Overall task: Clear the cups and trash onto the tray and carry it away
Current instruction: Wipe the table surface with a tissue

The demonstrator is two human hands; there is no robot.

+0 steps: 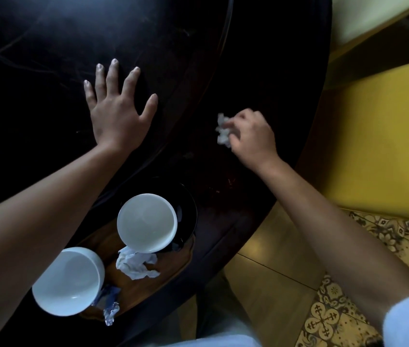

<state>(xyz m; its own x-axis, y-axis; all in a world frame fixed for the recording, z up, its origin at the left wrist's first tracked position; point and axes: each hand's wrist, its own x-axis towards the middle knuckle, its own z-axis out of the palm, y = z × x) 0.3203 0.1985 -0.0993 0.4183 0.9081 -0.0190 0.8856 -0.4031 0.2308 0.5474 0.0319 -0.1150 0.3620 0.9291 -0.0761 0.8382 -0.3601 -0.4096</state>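
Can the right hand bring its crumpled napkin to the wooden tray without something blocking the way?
Probably yes: only bare table lies between the right hand, holding the crumpled napkin, and the wooden tray.

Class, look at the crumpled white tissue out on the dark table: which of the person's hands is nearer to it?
Right. The right hand is closed on the crumpled white tissue, pinching it. The left hand lies flat on the dark table, spread open, well off to the tissue's left.

A dark round table (48, 33) carries a wooden tray (148, 284) at its near edge; beyond the tray, a flat hand (117, 113) and crumpled paper (223, 132) rest.
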